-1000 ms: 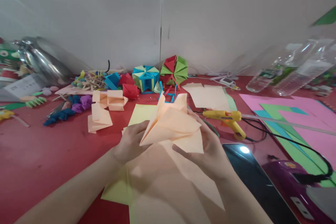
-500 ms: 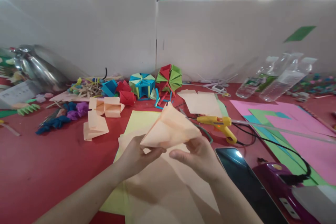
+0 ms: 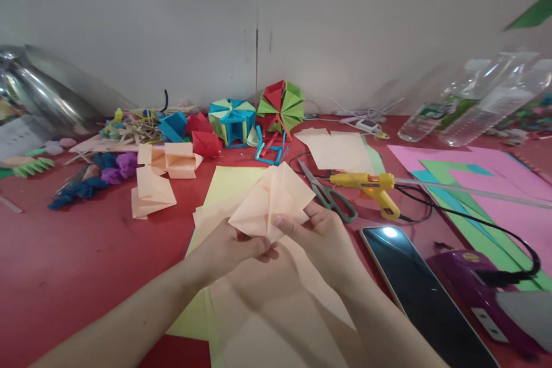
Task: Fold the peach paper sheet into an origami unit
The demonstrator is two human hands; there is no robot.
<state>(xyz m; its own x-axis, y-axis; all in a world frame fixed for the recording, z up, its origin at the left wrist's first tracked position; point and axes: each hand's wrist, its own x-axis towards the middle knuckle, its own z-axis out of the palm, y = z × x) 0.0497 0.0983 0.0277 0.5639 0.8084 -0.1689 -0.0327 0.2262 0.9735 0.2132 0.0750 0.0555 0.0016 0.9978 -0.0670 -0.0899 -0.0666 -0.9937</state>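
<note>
A folded sheet of peach paper [image 3: 271, 198] is held up between both hands, its creased face toward me and a corner pointing away. My left hand [image 3: 237, 247] pinches its lower left part, the thumb along the bottom edge. On the right side my right hand [image 3: 321, 236] grips it, thumb pressed on the front near the middle crease and fingers behind. Below lie flat peach sheets [image 3: 267, 305] over a yellow sheet [image 3: 190, 313]. Several folded peach paper pieces [image 3: 153, 192] stand to the left on the red table.
Right of my hands are scissors [image 3: 330, 195], a yellow glue gun [image 3: 366, 187], a phone [image 3: 422, 293] and a purple power strip [image 3: 478, 293]. Coloured sheets [image 3: 495, 201] and plastic bottles [image 3: 478, 103] lie beyond. Paper models [image 3: 233, 121] stand at the back, a metal jug [image 3: 47, 92] far left.
The peach paper has turned so its creased face shows, and my right thumb has moved onto it. The view has tipped downward, and the scissors show more fully.
</note>
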